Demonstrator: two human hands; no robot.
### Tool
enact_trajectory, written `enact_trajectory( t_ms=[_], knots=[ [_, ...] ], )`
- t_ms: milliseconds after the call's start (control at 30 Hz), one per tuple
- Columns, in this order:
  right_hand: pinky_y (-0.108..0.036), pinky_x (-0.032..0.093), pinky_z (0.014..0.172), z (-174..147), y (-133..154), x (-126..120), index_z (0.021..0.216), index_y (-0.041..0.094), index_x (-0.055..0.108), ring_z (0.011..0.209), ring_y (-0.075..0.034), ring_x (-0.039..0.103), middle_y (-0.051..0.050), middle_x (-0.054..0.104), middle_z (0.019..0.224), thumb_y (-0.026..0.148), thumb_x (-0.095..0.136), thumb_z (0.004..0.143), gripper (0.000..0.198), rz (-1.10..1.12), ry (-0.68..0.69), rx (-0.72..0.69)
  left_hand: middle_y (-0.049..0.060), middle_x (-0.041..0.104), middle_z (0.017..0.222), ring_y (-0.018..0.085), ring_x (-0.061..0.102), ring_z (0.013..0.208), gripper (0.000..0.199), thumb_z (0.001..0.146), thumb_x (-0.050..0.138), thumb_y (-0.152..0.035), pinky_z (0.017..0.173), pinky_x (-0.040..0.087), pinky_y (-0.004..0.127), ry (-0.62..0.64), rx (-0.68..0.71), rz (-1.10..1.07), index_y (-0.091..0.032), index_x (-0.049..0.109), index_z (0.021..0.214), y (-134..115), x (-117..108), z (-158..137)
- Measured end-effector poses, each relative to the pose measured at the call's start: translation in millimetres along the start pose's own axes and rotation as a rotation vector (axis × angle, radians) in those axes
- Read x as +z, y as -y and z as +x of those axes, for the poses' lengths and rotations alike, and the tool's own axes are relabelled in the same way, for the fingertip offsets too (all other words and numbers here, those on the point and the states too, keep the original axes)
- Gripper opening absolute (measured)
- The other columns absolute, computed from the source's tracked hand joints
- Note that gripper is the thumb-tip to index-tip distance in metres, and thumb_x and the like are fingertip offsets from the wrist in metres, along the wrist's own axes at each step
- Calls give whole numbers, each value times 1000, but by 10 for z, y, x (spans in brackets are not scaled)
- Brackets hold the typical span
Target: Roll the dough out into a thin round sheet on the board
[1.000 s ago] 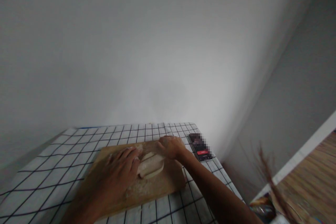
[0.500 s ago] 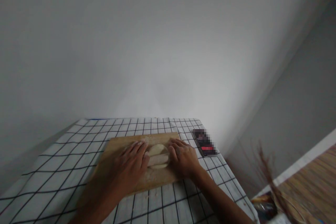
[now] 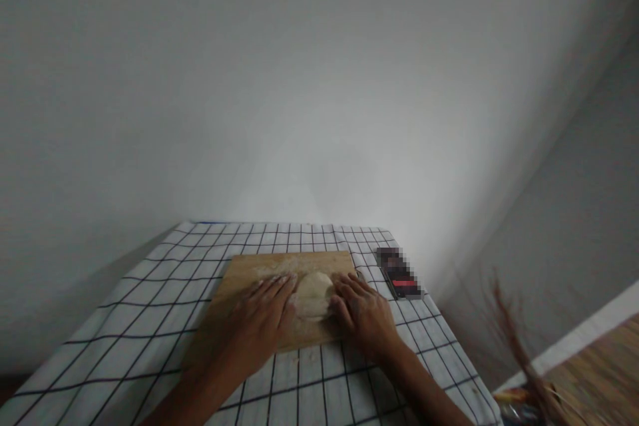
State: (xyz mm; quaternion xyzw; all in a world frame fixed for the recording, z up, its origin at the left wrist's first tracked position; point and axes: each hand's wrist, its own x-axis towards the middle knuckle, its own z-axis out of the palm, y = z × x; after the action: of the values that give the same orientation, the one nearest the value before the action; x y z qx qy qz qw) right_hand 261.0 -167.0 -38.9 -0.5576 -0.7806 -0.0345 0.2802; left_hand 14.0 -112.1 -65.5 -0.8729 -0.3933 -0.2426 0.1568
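Dough (image 3: 318, 286): smooth, matt. Board (image 3: 232, 279): matt wood, powder-dusted. Tabletop cloth (image 3: 160, 293): matt fabric. Far wall (image 3: 299, 93): matt. Floor, right (image 3: 599, 366): wood-grained.

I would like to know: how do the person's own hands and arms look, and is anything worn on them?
The left hand and right hand wear no gloves. No sleeve or watch shows on the left forearm or right forearm. The left fingers look lightly dusted with something pale.
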Motion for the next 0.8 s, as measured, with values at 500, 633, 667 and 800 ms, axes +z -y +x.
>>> enact_trajectory(
  t_ms=[500, 633, 667, 800],
  knots=[
    [-28, 49, 82, 1235, -379, 231, 101, 21, 72, 102, -20, 66, -8, 70, 109, 38, 41, 106, 36, -195, 218, 46, 12, 71, 119, 29, 62, 115, 29, 100, 41, -19, 99, 46, 47, 128, -219, -108, -18, 69, 107, 161, -80, 518],
    [-31, 47, 97, 1076, -390, 230, 115, 22, 69, 118, -20, 61, -8, 68, 121, 30, 43, 106, 29, -191, 215, 8, 14, 71, 121, 32, 63, 115, 29, 98, 44, -20, 97, 47, 50, 101, -269, -44, -18, 69, 112, 26, -144, 456],
    [-32, 47, 100, 998, -379, 220, 118, 23, 68, 120, -20, 60, -8, 68, 124, 28, 43, 106, 29, -186, 197, 7, 14, 71, 121, 32, 63, 115, 29, 98, 44, -20, 98, 47, 50, 86, -275, -38, -18, 69, 112, -2, -146, 432],
    [-36, 47, 103, 642, -289, 177, 117, 24, 67, 123, -22, 59, -9, 67, 130, 26, 42, 105, 28, -159, 92, -5, 14, 71, 128, 31, 63, 123, 32, 99, 43, -23, 108, 46, 50, 26, -198, -66, -17, 68, 118, -51, -93, 318]
  ],
)
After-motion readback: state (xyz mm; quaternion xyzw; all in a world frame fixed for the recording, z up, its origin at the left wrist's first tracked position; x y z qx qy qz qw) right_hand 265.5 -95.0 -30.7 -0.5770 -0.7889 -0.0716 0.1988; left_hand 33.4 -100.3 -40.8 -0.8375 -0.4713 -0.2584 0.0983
